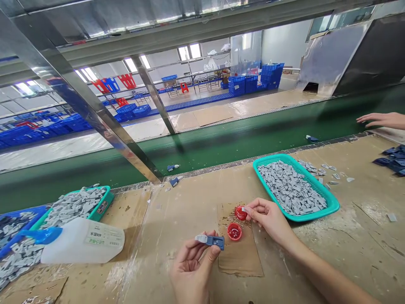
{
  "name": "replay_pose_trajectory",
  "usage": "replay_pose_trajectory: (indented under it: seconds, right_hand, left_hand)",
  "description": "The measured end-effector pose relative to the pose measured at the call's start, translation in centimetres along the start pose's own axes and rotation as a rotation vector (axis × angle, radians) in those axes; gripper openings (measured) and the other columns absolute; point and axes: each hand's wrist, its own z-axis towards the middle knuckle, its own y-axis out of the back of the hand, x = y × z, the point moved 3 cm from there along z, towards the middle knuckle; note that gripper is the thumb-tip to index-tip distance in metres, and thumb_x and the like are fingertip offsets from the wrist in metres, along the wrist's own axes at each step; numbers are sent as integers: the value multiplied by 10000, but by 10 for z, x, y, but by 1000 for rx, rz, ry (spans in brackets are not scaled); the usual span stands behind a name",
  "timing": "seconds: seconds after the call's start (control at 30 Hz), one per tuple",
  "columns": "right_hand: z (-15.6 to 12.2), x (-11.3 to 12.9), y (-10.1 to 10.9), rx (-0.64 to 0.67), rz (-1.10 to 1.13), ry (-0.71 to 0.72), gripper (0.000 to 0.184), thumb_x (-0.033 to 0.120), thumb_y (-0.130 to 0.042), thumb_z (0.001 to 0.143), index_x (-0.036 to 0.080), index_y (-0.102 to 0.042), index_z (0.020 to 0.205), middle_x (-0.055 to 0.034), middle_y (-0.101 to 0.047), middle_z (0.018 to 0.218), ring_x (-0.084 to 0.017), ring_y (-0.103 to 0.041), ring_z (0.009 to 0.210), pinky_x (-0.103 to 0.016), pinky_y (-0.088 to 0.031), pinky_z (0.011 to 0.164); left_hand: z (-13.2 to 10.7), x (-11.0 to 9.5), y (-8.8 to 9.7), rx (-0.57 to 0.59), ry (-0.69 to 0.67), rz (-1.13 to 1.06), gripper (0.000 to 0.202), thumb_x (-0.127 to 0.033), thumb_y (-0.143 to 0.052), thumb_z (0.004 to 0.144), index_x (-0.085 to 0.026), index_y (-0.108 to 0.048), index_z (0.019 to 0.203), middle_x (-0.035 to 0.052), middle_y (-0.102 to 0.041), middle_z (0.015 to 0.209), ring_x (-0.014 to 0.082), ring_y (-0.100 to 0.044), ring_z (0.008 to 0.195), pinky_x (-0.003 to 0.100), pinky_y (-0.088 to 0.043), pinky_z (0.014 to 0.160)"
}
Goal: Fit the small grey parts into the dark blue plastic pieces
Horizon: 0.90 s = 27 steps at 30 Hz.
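Note:
My left hand [198, 264] pinches a dark blue plastic part [215, 242] with a light grey end piece, held above the table. Between the thumb and fingers of my right hand [267, 217] is a small grey plastic piece [244, 209], right over one red cap [240, 213]. A second red cap [234, 232], with some liquid inside, sits just in front of it. Both caps stand on a stained cardboard piece [240, 261]. Right of my hand, a green basket [332, 207] is full of small grey pieces [292, 188].
A white bottle [104, 236] with a blue cap lies at left, near another green basket [107, 198] of grey pieces. Behind the table runs a green conveyor belt [215, 147] crossed by metal posts [155, 95]. Another person's hand [382, 120] reaches in at right, near dark blue parts [394, 160].

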Motion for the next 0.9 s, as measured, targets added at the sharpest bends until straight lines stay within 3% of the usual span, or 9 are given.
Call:
replay_pose_trajectory:
  seconds: [0.2, 0.37, 0.9]
  right_hand:
    - [-17, 18, 0, 144, 290, -153, 302, 407, -726, 755, 142, -582, 754, -7, -580, 650, -64, -392, 533, -175, -250, 466]
    - [-30, 32, -4, 278, 452, -226, 266, 338, -727, 774, 135, -558, 739, 3, -540, 642, -53, -344, 527, -168, -208, 455]
    - [-38, 34, -12, 406, 333, -171, 314, 413, -704, 780, 136, -557, 762, -18, -603, 639, -66, -408, 524, -180, -226, 453]
  left_hand:
    - [-8, 4, -18, 56, 28, 48, 288, -153, -846, 491, -136, -660, 710, 76, -737, 790, 187, -699, 755, 215, -579, 701]
    - [-11, 12, -27, 33, -25, 87, 263, -145, -834, 516, -143, -663, 716, 64, -736, 771, 210, -706, 731, 245, -595, 687]
    - [-16, 6, -42, 25, -15, 138, 279, -132, -843, 462, -144, -671, 681, 62, -737, 760, 229, -707, 710, 231, -599, 646]
